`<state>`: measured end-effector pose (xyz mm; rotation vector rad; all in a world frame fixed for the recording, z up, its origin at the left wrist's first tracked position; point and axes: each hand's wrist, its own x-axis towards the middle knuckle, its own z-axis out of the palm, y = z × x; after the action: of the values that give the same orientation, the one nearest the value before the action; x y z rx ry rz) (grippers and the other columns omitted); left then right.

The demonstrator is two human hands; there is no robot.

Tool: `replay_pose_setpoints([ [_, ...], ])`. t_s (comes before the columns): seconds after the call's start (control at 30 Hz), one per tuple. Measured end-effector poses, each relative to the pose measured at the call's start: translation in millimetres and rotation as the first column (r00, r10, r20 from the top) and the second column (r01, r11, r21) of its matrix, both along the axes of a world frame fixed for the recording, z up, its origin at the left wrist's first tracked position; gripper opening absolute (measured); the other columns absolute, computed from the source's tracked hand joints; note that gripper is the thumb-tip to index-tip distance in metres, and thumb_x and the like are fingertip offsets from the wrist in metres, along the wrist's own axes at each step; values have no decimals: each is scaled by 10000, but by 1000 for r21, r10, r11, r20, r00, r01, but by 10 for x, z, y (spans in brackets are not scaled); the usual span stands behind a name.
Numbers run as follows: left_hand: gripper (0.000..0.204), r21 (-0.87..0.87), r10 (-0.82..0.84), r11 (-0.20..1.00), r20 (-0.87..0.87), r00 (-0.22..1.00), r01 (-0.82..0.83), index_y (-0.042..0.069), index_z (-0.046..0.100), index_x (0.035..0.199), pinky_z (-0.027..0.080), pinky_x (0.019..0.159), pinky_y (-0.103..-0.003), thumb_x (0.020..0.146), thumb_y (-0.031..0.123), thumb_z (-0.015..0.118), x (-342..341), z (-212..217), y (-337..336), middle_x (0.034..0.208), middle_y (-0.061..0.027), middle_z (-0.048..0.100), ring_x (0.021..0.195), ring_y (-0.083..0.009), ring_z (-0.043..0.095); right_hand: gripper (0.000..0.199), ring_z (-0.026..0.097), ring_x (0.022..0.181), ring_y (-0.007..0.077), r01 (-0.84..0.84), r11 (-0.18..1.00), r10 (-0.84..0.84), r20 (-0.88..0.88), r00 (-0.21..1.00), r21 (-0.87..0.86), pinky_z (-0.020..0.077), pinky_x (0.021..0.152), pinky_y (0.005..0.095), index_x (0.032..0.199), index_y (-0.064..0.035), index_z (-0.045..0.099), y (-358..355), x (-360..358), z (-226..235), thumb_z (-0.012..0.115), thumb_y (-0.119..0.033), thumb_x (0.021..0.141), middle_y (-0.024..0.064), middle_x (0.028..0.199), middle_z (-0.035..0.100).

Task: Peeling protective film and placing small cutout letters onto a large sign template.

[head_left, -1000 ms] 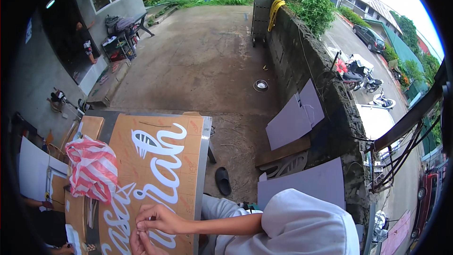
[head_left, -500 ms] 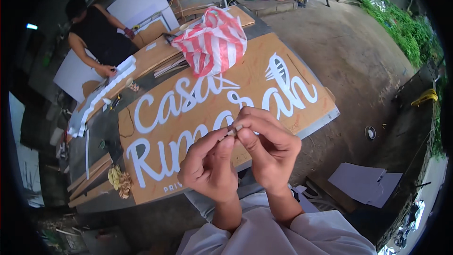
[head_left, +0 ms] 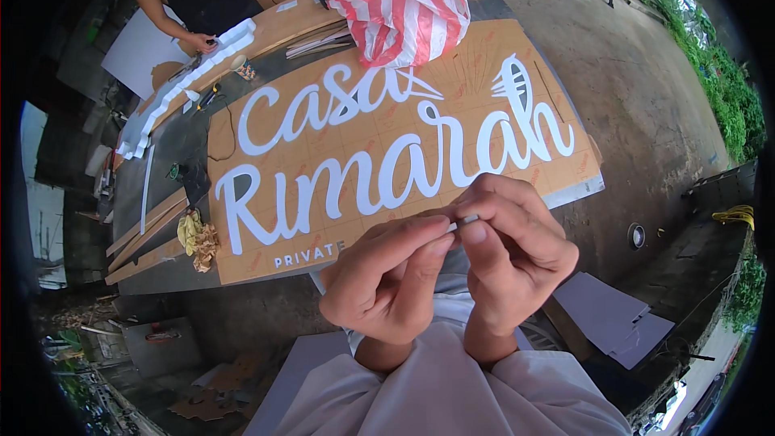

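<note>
Where fingertips [head_left: 475, 234] nearly meet, a small pale bit [head_left: 470, 219] is pinched in the right hand [head_left: 517, 262], its other end or a second piece [head_left: 452, 228] in the left hand [head_left: 387, 282]. It's held off the brown board [head_left: 504, 40], where white letters [head_left: 260, 230] look laid out; what's unfinished, I can't tell.

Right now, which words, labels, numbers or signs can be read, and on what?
I won't copy wording, only place it:
Brown board: two legible rows of large white letters.
Same board, below: small pale capitals, legible, running up to the left hand.
Board's red markings: too small or blurred to read.
</note>
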<state>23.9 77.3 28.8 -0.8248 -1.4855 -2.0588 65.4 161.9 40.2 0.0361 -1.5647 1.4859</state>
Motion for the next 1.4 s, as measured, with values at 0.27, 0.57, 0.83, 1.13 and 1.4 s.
replay_pose_setpoints([
  [0.27,159,61,-22,998,69,997,18,-80,612,843,449,500,-189,689,-123,613,-4,-20,-66,730,-182,640,584,-144,608,174,576,702,172,-94,995,92,-31,995,-45,467,601,242,863,100,623,-87,-70,-51,595,78,692,174,848,585],
  [0.57,156,12,31,999,62,998,-32,-80,613,832,485,534,-221,684,-126,611,-28,29,-184,724,-188,638,625,-184,635,200,579,710,179,-117,993,116,-57,992,-27,464,601,241,858,110,616,-168,-129,-52,611,89,659,181,847,585],
  [0.83,169,-15,39,999,51,998,-39,-76,612,830,506,564,-247,673,-137,618,-52,17,-232,717,-187,637,652,-211,644,224,579,719,182,-128,992,128,-33,991,7,456,615,249,851,97,623,-167,-157,-81,611,99,628,184,845,589],
  [1.13,171,-24,42,999,37,998,-41,-74,610,831,507,572,-248,673,-139,617,-93,2,-273,723,-187,638,668,-218,648,237,581,715,183,-190,982,190,-31,981,-21,461,619,252,852,89,628,-180,-191,-64,594,118,620,167,844,594],
  [1.4,174,9,36,999,74,997,-37,-77,608,833,499,547,-241,673,-144,614,-114,-12,-305,709,-187,633,644,-207,641,226,577,706,179,-218,976,219,20,976,-8,459,615,253,842,91,626,-201,-214,-75,580,108,621,167,832,596],
])
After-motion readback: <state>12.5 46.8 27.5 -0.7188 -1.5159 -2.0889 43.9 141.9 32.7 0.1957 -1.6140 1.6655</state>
